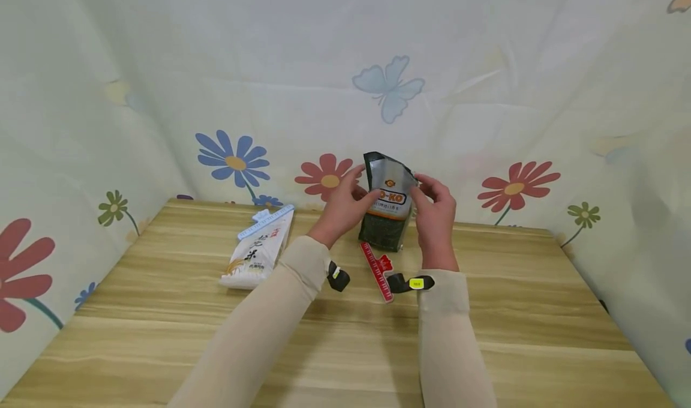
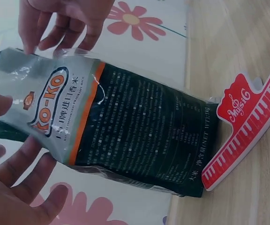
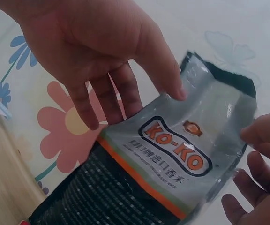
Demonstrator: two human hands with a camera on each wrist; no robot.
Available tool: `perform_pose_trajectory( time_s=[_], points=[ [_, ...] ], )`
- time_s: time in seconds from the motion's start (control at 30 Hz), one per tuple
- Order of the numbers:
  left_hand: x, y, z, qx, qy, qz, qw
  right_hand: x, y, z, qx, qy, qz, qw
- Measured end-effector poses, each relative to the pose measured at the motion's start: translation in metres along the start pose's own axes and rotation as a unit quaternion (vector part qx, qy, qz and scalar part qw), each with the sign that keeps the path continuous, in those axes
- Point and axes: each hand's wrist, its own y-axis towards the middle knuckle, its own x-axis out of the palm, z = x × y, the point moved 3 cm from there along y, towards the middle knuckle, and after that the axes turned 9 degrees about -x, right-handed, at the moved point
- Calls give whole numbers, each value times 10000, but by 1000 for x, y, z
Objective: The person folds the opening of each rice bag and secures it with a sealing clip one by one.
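Note:
A dark green and silver KO-KO rice bag (image 1: pixel 385 228) stands upright near the table's back edge, its top slanting down to the right in the head view. My left hand (image 1: pixel 345 207) holds its left side, thumb on the silver front and fingers at the edge. On the opposite side my right hand (image 1: pixel 436 210) pinches the upper edge, thumb in front. Both hands (image 3: pixel 102 51) also show in the right wrist view. A red bag clip (image 2: pixel 247 112) with piano keys and the word "Music" lies just in front of the bag's base. Whether the bag's top is open, I cannot tell.
To the left, a white rice bag (image 1: pixel 259 255) lies on the wooden table (image 1: pixel 513 312), with a light blue piano-key clip (image 1: pixel 266 221) across its top. A flower-printed curtain (image 1: pixel 302 96) hangs behind the table and along both sides.

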Motion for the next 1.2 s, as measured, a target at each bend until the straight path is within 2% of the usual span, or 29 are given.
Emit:
perform_pose_trajectory(
  time_s=[0.13, 0.23, 0.37, 0.5, 0.63, 0.77, 0.83, 1.0, 1.2],
  points=[
    [-1, -1, 4, 195, 98, -40, 9998, -3, 1, -2, -226, -131, -112, 9996],
    [-1, -2, 7, 337, 163, -52, 9993, -5, 2, -1, -294, -84, -430, 9986],
    [-3, -4, 8, 336, 142, 6, 9993, -7, 4, 3, -93, -15, -811, 9967],
    [-5, -6, 10, 339, 105, 118, 9993, -9, 5, 8, 146, -251, -907, 9955],
    [-7, -7, 12, 332, 55, 147, 9993, -10, 5, 12, 248, -444, -813, 9954],
    [-3, -6, 13, 170, -415, -52, 9990, -9, 4, 12, 238, -437, -571, 9971],
    [-1, -6, 13, 109, -515, -48, 9986, -8, 3, 12, 238, -361, -482, 9979],
    [1, -6, 13, 269, -159, 245, 9992, -6, 3, 10, 320, -159, -324, 9988],
    [5, -8, 9, 412, -246, 190, 9987, -1, 3, 10, 213, 62, 4, 9998]
  ],
)
